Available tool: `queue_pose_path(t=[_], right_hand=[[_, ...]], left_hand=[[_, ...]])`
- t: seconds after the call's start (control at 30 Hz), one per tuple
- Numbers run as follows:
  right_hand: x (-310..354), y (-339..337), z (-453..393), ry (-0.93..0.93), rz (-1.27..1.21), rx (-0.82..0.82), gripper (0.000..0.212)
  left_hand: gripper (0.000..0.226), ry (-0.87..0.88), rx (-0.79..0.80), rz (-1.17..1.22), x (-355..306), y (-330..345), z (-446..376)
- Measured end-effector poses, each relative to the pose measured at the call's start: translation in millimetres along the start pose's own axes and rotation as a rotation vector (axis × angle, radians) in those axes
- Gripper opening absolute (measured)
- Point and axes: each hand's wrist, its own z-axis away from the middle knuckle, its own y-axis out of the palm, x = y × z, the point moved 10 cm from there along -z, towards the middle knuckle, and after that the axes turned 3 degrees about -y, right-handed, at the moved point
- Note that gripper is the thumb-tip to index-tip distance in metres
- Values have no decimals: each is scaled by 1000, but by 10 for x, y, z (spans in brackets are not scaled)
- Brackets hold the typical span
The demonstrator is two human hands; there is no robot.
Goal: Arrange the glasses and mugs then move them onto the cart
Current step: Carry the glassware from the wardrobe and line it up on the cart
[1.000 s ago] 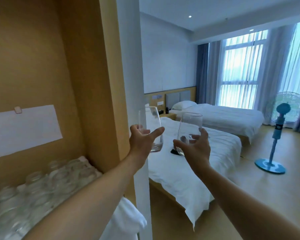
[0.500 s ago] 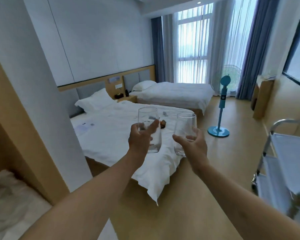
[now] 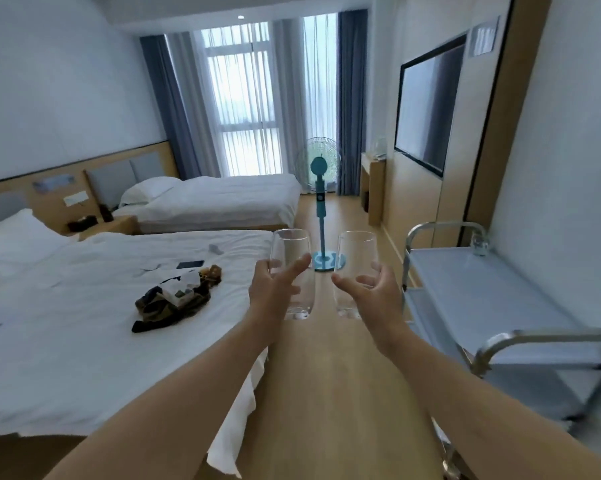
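My left hand [image 3: 274, 289] grips a clear tumbler, the left glass [image 3: 293, 251], upright at chest height over the wooden floor. Beside it, my right hand [image 3: 375, 296] holds a second clear tumbler, the right glass [image 3: 356, 251], also upright. The two glasses are a small gap apart. The metal cart [image 3: 482, 299] stands at the right, its grey top shelf lower than the glasses. One small glass [image 3: 479, 244] sits at the cart's far corner by the handle.
A white bed [image 3: 84, 306] with dark clothing and small items fills the left. A second bed [image 3: 216, 199] lies behind it. A teal standing fan [image 3: 321, 209] stands ahead in the aisle. A wall TV [image 3: 427, 105] and wooden desk are at the right.
The view has swung right from the wooden shelf of glasses to the room and the cart. Both hands keep their glasses raised in front of me.
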Motion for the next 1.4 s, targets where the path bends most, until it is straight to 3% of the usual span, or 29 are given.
queue_pose_path(t=[0.13, 0.3, 0.43, 0.6, 0.93, 1.13, 1.4], right_hand=[[-126, -50, -362, 12, 42, -85, 106], [-380, -14, -688, 67, 59, -200, 100], [-583, 85, -897, 101, 81, -244, 106], [-805, 197, -1226, 144, 91, -257, 99], [-1330, 303, -2682, 161, 43, -240, 119], [-1556, 196, -3716, 159, 29, -229, 103], [-1968, 25, -4556, 239, 23, -214, 102]], left_hand=[[73, -9, 106, 35, -14, 283, -576], [79, -11, 232, 32, 89, 571, -1124], [57, -54, 286, 52, 257, 709, -1464], [49, -92, 311, 71, 346, 903, -1884], [50, -92, 310, 30, 441, 1552, -3138], [52, -100, 298, -11, 458, 2128, -3969], [60, -182, 287, -25, 607, 2747, -4745]])
